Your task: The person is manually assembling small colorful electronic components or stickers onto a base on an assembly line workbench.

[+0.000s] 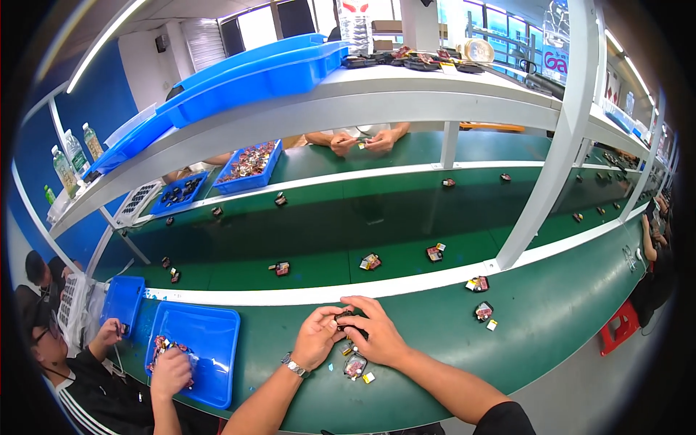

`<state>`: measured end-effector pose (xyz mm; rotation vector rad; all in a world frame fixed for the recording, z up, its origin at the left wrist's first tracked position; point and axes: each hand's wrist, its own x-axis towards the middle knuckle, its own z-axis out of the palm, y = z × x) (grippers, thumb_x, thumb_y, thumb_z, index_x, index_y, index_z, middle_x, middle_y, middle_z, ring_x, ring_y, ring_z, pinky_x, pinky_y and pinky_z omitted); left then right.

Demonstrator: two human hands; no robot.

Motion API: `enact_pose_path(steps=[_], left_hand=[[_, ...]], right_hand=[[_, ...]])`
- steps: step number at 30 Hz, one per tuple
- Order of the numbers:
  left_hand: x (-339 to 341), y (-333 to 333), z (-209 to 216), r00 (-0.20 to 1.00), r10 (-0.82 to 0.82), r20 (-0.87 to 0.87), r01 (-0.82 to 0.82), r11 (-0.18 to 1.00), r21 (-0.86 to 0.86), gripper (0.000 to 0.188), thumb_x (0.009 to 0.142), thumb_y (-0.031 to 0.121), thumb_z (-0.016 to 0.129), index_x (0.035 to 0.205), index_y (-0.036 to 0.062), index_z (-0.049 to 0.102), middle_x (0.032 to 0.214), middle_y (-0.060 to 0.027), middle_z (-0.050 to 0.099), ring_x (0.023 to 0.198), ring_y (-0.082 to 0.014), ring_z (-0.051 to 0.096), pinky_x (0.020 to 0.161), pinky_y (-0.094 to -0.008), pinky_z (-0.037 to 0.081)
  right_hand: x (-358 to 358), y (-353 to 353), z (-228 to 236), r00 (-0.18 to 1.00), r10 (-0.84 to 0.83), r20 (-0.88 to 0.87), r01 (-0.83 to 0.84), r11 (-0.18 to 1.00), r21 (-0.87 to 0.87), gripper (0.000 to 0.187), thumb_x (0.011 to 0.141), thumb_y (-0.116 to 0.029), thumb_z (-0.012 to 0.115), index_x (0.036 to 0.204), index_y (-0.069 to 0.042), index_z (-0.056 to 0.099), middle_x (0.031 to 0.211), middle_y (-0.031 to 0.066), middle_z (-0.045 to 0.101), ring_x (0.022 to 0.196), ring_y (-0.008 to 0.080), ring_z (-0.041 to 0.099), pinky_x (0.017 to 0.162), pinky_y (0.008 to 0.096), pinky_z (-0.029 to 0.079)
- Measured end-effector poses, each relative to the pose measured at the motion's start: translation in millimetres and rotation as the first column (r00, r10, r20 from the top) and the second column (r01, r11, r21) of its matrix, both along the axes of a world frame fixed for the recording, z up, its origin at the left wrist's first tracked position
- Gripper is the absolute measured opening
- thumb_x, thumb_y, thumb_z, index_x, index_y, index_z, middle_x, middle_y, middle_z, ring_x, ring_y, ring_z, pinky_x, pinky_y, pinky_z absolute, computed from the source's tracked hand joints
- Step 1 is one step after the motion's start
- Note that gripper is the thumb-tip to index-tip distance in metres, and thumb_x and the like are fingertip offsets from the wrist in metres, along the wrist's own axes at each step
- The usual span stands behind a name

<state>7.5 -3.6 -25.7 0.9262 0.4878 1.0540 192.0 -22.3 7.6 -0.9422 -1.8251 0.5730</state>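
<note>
Both sets of fingers meet over a small dark part (349,320), the left hand (317,338) and the right hand (375,333) pinching it between their tips from either side, so it sits level between them with its long axis running roughly left to right and neither hand clearly nearer. Just below the fingers, toward the person, a small clear-wrapped piece (354,366) and a yellow bit (368,377) lie on the green table (551,319); well to the left, a blue tray (210,341) sits by a neighbour's hand (171,371)
</note>
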Motion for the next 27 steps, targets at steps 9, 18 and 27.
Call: enact_pose_path(steps=[9,18,27], left_hand=[[1.4,-1.6,5.1,1.000,-0.013,0.020,0.014,0.999,-0.032,0.026,0.102,0.006,0.048,0.127,0.0014,0.047,0.135,-0.0160,0.056,0.118,-0.0213,0.059,0.101,-0.0392,0.049],[4.8,-2.9,12.5,0.998,0.003,-0.057,-0.008,0.995,-0.104,0.028,0.100,0.003,0.048,0.128,0.0009,0.045,0.124,-0.0130,0.060,0.115,-0.0221,0.060,0.101,-0.0411,0.050],[4.4,-3.4,10.5,0.995,0.020,-0.093,-0.030,0.994,-0.109,0.027,0.100,0.003,0.049,0.127,0.0009,0.047,0.123,-0.0117,0.060,0.114,-0.0204,0.059,0.100,-0.0406,0.050]], right_hand=[[3.5,1.4,8.3,0.996,-0.091,0.003,0.089,0.985,0.146,0.019,0.077,-0.003,0.071,0.095,-0.006,0.068,0.117,0.0104,0.062,0.111,0.0307,0.057,0.092,0.0390,0.050],[1.3,2.8,8.0,0.974,-0.194,0.121,0.148,0.939,0.310,0.019,0.072,-0.003,0.075,0.089,-0.006,0.069,0.095,0.0068,0.064,0.086,0.0234,0.064,0.068,0.0323,0.054],[-6.6,-3.6,8.8,0.939,-0.249,0.235,0.174,0.938,0.298,0.018,0.074,-0.004,0.073,0.091,-0.004,0.066,0.096,0.0079,0.061,0.087,0.0249,0.062,0.072,0.0343,0.055]])
